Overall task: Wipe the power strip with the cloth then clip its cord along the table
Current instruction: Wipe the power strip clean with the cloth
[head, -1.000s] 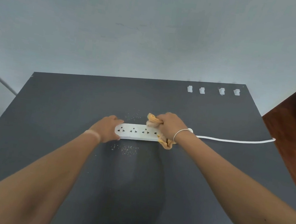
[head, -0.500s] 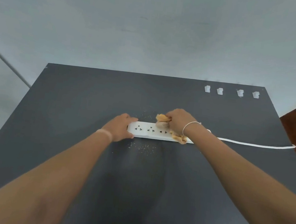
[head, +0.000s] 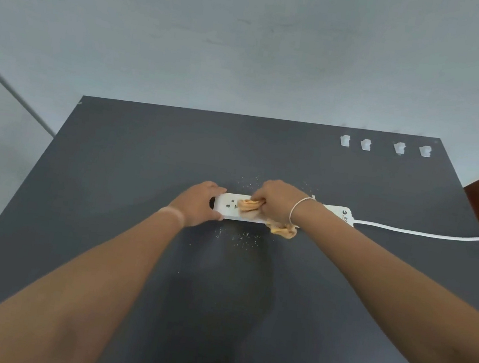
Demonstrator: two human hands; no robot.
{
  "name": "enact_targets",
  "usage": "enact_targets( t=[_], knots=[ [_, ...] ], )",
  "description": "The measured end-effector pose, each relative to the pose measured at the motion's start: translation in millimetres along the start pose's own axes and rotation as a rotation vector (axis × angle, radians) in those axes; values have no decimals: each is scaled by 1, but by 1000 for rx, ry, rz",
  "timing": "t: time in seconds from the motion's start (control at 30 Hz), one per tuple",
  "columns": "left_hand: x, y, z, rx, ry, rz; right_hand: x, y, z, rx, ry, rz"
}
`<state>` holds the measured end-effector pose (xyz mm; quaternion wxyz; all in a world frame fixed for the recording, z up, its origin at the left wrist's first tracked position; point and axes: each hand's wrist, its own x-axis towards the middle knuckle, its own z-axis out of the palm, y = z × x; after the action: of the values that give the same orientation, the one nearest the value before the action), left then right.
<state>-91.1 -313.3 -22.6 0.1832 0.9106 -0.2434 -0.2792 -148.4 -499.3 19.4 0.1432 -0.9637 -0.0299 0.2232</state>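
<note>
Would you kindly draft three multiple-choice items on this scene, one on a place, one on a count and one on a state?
1. Where do the white cord clips sit on the table?
A. near the person
B. far right edge
C. far left corner

2. How many clips are there?
A. two
B. four
C. six

3. What is the right hand doing?
A. resting open on the table
B. pinching the cord
C. pressing the orange cloth on the power strip

Answers: 1 B, they line the far edge at right. 2 B, four white pieces show. 3 C, the cloth is bunched under its fingers on the strip, while the left hand grips the strip's end.
</note>
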Motion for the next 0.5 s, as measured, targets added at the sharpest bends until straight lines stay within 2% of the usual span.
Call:
enact_targets(
  t=[0.07, 0.17, 0.23, 0.33, 0.4, 0.5],
  knots=[
    [0, -1, 0, -4, -4, -4, -2, 7, -6, -79, 56, 72],
    [0, -2, 1, -2, 1, -4, -4, 6, -10, 17, 118, -31],
    [1, -2, 1, 4, 4, 3, -7, -6, -3, 73, 48, -111],
    [0, -1, 0, 13, 1, 3, -9, -7, 5, -55, -54, -36],
    [0, -2, 0, -3, 3, -4, -13, 5, -2, -126, -51, 36],
    [-1, -2, 0, -15, 6, -1, -17, 13, -9, -91, 13, 10]
  ],
)
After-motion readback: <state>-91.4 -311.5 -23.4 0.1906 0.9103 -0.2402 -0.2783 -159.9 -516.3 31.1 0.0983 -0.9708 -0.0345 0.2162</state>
